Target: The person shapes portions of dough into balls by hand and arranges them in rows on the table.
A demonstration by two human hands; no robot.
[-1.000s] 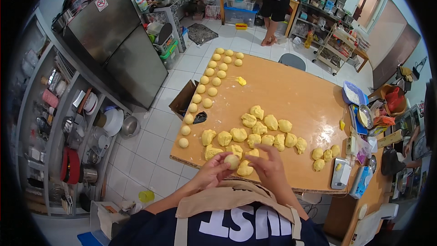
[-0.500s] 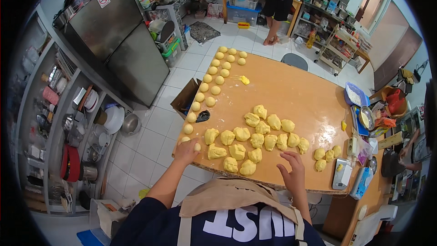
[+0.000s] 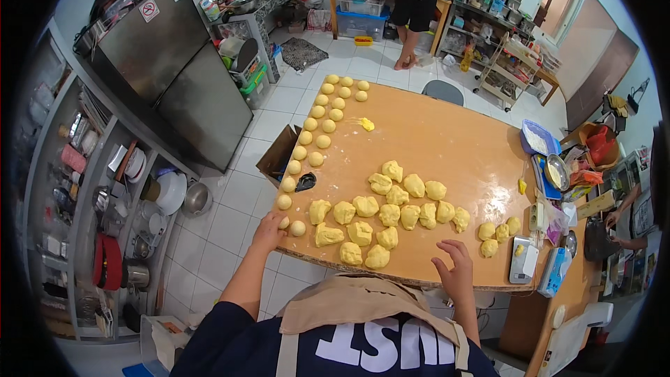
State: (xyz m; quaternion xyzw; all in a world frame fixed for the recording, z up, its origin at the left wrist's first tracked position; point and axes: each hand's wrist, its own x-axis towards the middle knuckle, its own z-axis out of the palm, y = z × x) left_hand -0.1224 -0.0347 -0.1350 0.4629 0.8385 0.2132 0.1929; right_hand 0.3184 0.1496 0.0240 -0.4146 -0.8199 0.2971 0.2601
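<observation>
My left hand (image 3: 267, 233) is at the table's near left edge, its fingers curled around the outer side of a smooth dough ball (image 3: 283, 223) resting on the wood. Just right of it lies another dough ball (image 3: 298, 228), apart from the hand. Further smooth balls (image 3: 315, 159) run in two rough columns up the left side of the table (image 3: 447, 132). Rough yellow dough lumps (image 3: 359, 233) are clustered across the middle. My right hand (image 3: 456, 265) hovers over the near edge with its fingers apart and nothing in it, between that cluster and several smaller dough pieces (image 3: 488, 248).
A black scraper-like piece (image 3: 306, 181) lies beside the balls. On the right are a kitchen scale (image 3: 523, 260), a blue and white pack (image 3: 554, 271), a metal bowl (image 3: 557, 172) and a blue tub of flour (image 3: 538, 139). A stool (image 3: 443, 91) and a standing person (image 3: 419, 0) are beyond.
My left hand has shifted left, from between the two nearest balls to the outer side of one. The other ball now shows fully. My right hand stays nearly in place; the view has turned slightly.
</observation>
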